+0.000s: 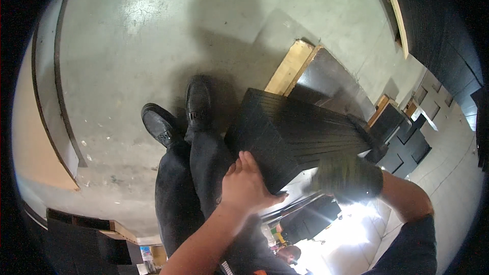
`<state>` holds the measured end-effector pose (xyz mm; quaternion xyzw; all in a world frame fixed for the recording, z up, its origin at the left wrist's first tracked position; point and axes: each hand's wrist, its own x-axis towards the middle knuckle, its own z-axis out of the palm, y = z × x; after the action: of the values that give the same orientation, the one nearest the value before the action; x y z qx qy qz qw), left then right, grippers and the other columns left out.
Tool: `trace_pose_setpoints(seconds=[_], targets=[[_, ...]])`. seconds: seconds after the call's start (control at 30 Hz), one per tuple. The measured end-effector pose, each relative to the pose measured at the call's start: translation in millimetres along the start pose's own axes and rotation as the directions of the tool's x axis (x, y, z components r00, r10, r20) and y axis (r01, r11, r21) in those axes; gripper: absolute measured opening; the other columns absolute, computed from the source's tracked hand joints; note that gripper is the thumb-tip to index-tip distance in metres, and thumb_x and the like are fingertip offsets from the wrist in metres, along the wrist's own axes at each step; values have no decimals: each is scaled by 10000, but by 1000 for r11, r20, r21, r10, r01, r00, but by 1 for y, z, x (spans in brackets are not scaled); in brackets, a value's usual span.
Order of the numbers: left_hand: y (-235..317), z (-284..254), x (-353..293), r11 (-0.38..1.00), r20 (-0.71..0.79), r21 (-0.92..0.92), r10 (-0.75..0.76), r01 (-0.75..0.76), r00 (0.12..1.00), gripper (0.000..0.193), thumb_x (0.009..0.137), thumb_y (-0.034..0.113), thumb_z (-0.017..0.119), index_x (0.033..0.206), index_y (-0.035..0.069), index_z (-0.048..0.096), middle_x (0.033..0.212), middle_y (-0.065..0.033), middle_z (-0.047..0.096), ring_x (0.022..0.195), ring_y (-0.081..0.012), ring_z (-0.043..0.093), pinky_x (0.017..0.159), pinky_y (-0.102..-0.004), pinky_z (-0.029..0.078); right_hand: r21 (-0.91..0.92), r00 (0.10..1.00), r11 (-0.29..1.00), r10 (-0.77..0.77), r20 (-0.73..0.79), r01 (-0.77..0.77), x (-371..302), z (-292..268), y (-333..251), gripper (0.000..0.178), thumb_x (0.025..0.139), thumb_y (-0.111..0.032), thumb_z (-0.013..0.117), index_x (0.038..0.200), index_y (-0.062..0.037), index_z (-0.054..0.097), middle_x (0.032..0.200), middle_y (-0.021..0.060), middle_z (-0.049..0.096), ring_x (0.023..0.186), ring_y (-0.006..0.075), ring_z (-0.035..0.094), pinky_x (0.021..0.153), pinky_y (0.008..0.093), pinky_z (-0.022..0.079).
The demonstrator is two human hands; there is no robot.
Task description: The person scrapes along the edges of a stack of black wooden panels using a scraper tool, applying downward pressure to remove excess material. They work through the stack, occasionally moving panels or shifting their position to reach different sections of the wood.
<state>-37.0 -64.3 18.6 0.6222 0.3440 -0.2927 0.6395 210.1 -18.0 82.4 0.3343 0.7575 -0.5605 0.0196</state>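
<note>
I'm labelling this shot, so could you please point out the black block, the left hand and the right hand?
Black block [301, 130]: head view, on its long face.
Left hand [245, 186]: head view, on the back of it.
Right hand [349, 175]: head view, on its blurred, gloved middle.

"Can you make out the right hand [349, 174]?"
"Only a blur; its grip can't be read, and it hides part of the black block [277, 132]."
"And the left forearm [204, 244]?"
"Cut off at the bottom."
"Those coloured things [275, 235] near the glare [351, 229]?"
"Too small to tell."
</note>
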Motion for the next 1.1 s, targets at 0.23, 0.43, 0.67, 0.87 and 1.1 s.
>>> trace_pose_setpoints(seconds=[0.23,0.43,0.67,0.87,1.1], targets=[[-4,7,0,999,-66,32,35,-32,997,1391,578,803,720,1414,-211,263,1406,-377,436,1251,-413,551,998,-393,507,-173,957,942,288,-32,-289,7,29,6,311,750,-128,644,1050,-65,695,983,142,673,816,309,646,694,435,536],[-2,7,1,999,-53,39,5,-2,999,1380,578,795,727,1408,-211,275,1395,-378,445,1216,-412,577,978,-386,521,152,860,896,444,-250,-418,-8,20,-9,341,760,-81,662,1100,-70,675,1039,137,666,931,328,632,739,444,527],[-1,10,1,999,-7,-29,-14,14,1000,1341,600,727,762,1396,-224,253,1380,-400,445,1241,-437,551,1034,-396,477,190,965,947,261,19,-260,-29,30,-24,400,735,-148,651,1110,-7,660,1011,180,667,915,314,649,791,424,551],[1,-13,2,977,234,-193,-45,91,971,1410,675,707,763,1495,-160,12,1495,-413,262,1392,-389,400,1133,-416,365,21,443,595,622,-646,-804,-59,74,-40,212,840,-68,663,1043,-12,685,973,187,685,829,351,655,755,421,548],[60,-41,49,643,9,-721,-366,260,930,803,948,335,608,1510,-93,226,1568,-255,301,1464,-295,291,1169,-322,242,272,153,473,682,-715,-838,-46,135,-12,307,801,-53,661,1107,-49,675,997,174,681,916,379,642,774,427,530]])
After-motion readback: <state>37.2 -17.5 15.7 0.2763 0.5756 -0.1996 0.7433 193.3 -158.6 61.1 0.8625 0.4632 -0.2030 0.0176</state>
